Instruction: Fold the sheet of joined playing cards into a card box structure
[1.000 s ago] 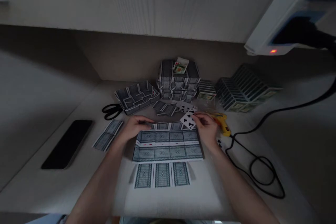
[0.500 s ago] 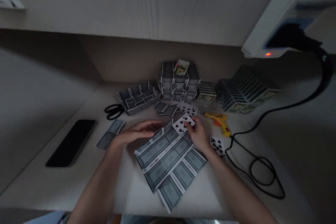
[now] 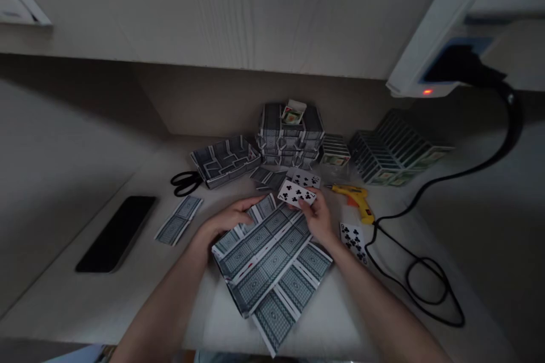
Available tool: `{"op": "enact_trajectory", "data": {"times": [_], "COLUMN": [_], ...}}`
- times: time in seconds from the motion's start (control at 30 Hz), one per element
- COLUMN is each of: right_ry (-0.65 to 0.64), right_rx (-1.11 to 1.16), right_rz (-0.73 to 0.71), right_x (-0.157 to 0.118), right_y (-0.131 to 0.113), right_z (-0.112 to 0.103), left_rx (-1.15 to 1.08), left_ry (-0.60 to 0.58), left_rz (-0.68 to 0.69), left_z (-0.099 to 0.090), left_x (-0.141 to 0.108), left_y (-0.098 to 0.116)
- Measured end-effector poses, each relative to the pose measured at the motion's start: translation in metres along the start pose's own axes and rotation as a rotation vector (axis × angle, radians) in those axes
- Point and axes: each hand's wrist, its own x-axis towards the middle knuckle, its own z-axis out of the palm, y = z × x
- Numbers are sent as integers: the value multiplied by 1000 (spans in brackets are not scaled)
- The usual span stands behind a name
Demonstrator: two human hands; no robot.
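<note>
My right hand [image 3: 319, 218] pinches a playing card [image 3: 293, 193], a seven of clubs, face up above the far edge of a box built of playing cards [image 3: 266, 258]. Patterned blue-grey card backs cover that box, and flat card flaps spread from its near right side. Along its far left side, my left hand [image 3: 230, 218] is closed on a raised flap, thumb on the near face and fingers partly hidden behind. Beyond the right hand lie loose cards [image 3: 304, 177], some face up and some face down. Another clubs card [image 3: 352, 240] rests beside my right wrist.
A yellow glue gun [image 3: 355, 198] with a looping black cable [image 3: 419, 187] lies to the right. Behind are an open card tray [image 3: 225, 167], stacked card boxes [image 3: 290, 136] and rows of card packs [image 3: 383, 153]. Scissors [image 3: 186, 182], a card pair [image 3: 179, 220] and a phone [image 3: 117, 233] lie left.
My left hand has closed on the box's far left flap, which now leans outward with its card backs showing. The card in my right hand has turned flatter and more sideways.
</note>
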Motion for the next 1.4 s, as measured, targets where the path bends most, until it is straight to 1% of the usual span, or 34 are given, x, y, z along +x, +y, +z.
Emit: {"op": "enact_trajectory", "data": {"times": [0.1,0.23,0.37,0.43,0.57,0.7,0.83,1.0,1.23,1.4], "right_ry": [3,-33,36,36,-15,-36,-120,-183,-225,-321], "right_rx": [-95,-87,-183,-242,-238,-219,-245,-260,-367,-521], "right_rz": [14,60,36,14,14,18,31,40,-29,-122], "right_x": [0,2,5,6,6,8,10,10,10,6], "right_y": [6,9,6,5,6,10,9,2,-1,-12], "right_z": [0,-5,-10,-11,-10,-11,-15,-18,-20,-20], "left_rx": [-28,-27,-1,27,107,189,281,297,300,280], "left_ry": [-40,-42,-60,-74,-89,-102,-116,-105,-126,-127], "left_rz": [14,20,27,32,54,86,77,96,83,106], "left_z": [0,1,-1,-2,-2,1,6,7,1,1], "left_x": [1,2,3,3,4,2,-2,-3,-6,-7], "left_y": [3,3,2,2,4,11,18,20,22,23]}}
